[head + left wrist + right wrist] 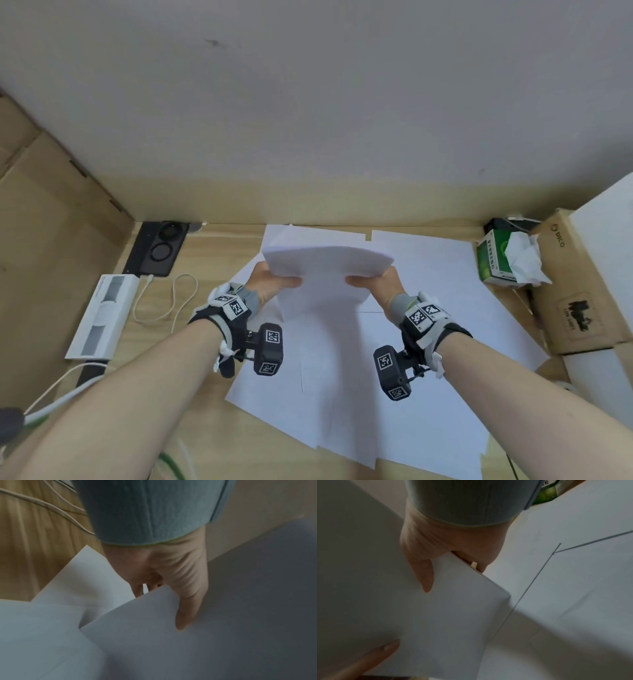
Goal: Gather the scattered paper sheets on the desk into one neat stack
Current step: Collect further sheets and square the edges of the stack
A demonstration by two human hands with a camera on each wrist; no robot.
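A person holds a bundle of white paper (325,270) up above a wooden desk (219,250), seen from a camera on their head. The left hand (270,282) grips the bundle's left edge, thumb on top and fingers underneath. The right hand (375,282) grips the right edge in the same way. The bundle bows upward in the middle, and its far edge shows many sheets pressed together.

Beneath the bundle, more loose sheets (394,377) lie flat on the desk, overlapping at different angles. They spread from under the bundle toward the person.

To the left of the bundle, on the desk, are a black phone (157,248), a looped white cable (178,298) and a long white box (102,308). To the right of the bundle stands a green tissue pack (496,257) with a tissue sticking out, just beside a cardboard box (579,284).

Behind the bundle rises a plain pale wall (308,102).
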